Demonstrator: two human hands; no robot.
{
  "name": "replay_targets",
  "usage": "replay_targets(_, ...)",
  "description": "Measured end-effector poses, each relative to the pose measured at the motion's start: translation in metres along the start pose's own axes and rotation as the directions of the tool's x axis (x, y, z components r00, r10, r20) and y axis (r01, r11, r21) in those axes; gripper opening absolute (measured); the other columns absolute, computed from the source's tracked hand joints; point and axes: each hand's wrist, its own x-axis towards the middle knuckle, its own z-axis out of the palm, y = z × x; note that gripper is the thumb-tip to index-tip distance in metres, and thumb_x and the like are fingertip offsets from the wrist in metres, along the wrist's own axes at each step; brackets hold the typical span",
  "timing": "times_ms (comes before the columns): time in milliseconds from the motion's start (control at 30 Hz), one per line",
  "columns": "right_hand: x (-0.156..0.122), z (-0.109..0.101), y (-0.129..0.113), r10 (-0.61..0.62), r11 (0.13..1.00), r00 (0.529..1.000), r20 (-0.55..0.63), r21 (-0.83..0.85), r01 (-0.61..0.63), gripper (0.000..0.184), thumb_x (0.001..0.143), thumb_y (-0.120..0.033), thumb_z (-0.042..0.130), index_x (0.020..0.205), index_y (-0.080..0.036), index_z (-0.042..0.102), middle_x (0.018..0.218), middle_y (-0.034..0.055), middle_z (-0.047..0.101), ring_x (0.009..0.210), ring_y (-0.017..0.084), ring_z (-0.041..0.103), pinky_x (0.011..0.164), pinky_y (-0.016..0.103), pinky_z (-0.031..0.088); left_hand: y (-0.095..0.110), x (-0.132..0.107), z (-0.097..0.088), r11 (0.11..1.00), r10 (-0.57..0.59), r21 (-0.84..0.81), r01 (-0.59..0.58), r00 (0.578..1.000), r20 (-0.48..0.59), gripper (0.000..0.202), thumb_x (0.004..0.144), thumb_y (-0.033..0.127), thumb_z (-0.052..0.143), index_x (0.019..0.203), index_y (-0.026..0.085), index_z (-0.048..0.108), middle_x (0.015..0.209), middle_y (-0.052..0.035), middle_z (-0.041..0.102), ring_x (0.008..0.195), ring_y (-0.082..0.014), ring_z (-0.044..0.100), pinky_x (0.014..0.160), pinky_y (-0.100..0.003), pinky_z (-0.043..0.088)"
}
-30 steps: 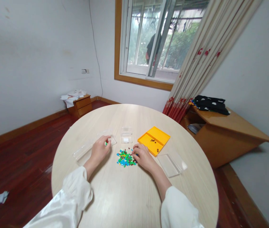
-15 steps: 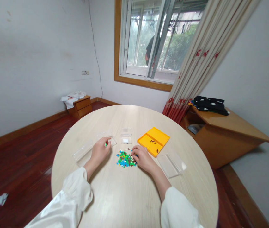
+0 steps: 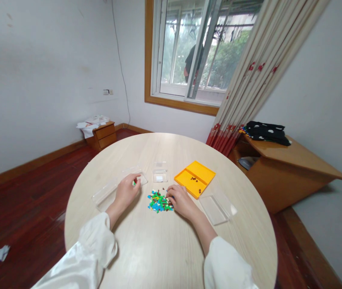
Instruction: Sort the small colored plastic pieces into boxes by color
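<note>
A pile of small green, blue, yellow, white and brown building-block pieces (image 3: 158,202) lies on the round table. My right hand (image 3: 180,199) is at the pile's right edge, fingertips pinched down among the pieces; what lies between them is hidden. My left hand (image 3: 126,192) hovers left of the pile with its fingers curled, and a small green piece (image 3: 134,183) shows at the fingertips. Beyond my right hand, a yellow two-compartment tray (image 3: 204,172) holds several small brown pieces (image 3: 193,178).
Clear plastic cases stand on the pale table (image 3: 158,253): a long case (image 3: 106,196) at the left, a small open case (image 3: 160,175) at the back, an open case (image 3: 214,209) at the right. A wooden desk (image 3: 291,172) with dark cloth stands right of the table.
Both hands stay almost in place. The view shifts very slightly; the pieces, tray and cases stay as they were.
</note>
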Motion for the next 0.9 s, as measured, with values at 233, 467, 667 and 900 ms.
replay_targets(233,0.0,-0.0015,-0.0009,0.001,0.999,1.0,-0.02,-0.047,-0.002,0.012,0.082,-0.008,0.054,0.079,-0.017,0.061,0.092,0.0043,0.061,0.092,0.017,0.053,0.084,0.033,0.034,-0.0003,0.0,-0.0005,1.0,0.007,0.013,-0.007,1.0,0.0,0.029,0.081,0.027,0.043,0.096,0.015,0.065,0.083,-0.0062,0.067,0.076,-0.0187,0.061,0.074,-0.03,0.046)
replay_targets(467,0.0004,-0.0052,0.0023,0.09,0.983,0.992,-0.085,-0.154,-0.102,0.011,0.083,-0.014,0.056,0.08,-0.017,0.066,0.093,0.0069,0.062,0.091,0.019,0.052,0.082,0.033,0.034,-0.0024,-0.0002,0.001,1.0,0.011,0.007,-0.011,1.0,-0.005,0.029,0.081,0.026,0.043,0.097,0.015,0.065,0.085,-0.0069,0.068,0.078,-0.0187,0.061,0.075,-0.03,0.045)
replay_targets(667,0.0004,-0.0061,0.0011,0.087,0.988,0.994,-0.059,-0.12,-0.094,0.011,0.083,-0.016,0.058,0.08,-0.018,0.068,0.095,0.0062,0.062,0.093,0.019,0.053,0.083,0.034,0.033,-0.0036,-0.0004,0.0015,1.0,0.014,0.005,-0.014,1.0,-0.008,0.029,0.081,0.026,0.043,0.097,0.015,0.065,0.086,-0.0069,0.068,0.079,-0.019,0.061,0.076,-0.03,0.046)
replay_targets(900,0.0006,-0.0031,-0.0001,0.055,0.992,0.992,-0.115,-0.104,-0.067,0.01,0.085,-0.014,0.051,0.084,-0.017,0.06,0.097,0.0074,0.061,0.093,0.02,0.052,0.083,0.035,0.035,-0.0023,0.0,0.0006,1.0,0.006,0.0,-0.006,1.0,-0.006,0.029,0.081,0.026,0.043,0.097,0.015,0.065,0.087,-0.0073,0.068,0.08,-0.0193,0.061,0.077,-0.03,0.046)
